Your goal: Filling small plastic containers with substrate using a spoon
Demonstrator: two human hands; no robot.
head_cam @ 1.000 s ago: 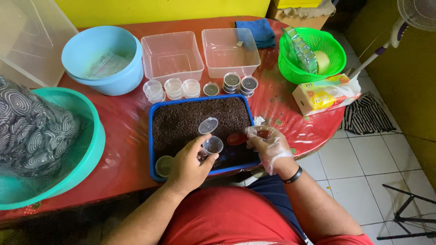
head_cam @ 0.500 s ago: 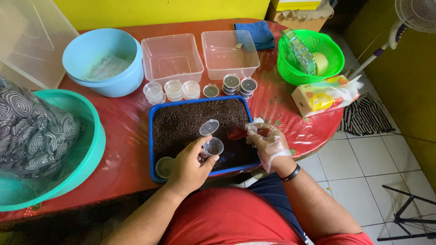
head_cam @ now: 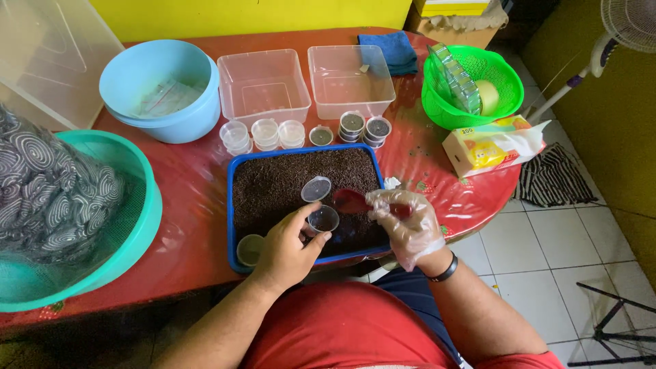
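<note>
Home setting: red round table (head_cam: 191, 184), tiled floor (head_cam: 540, 273), standing fan (head_cam: 625, 27).

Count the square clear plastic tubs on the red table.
2: the left clear tub beside the blue bowl, the right clear tub near the green basket. Others may be hidden off-frame.

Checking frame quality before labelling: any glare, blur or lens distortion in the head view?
Head view: soft even daylight, shadows faint. Glare patches on the glossy red tablecloth near the blue tray. Left hand with the small clear cup is sharp; right hand in its plastic glove and the red spoon look slightly soft. Wide-angle bending shows at the edges, as on the teal basin.
</note>
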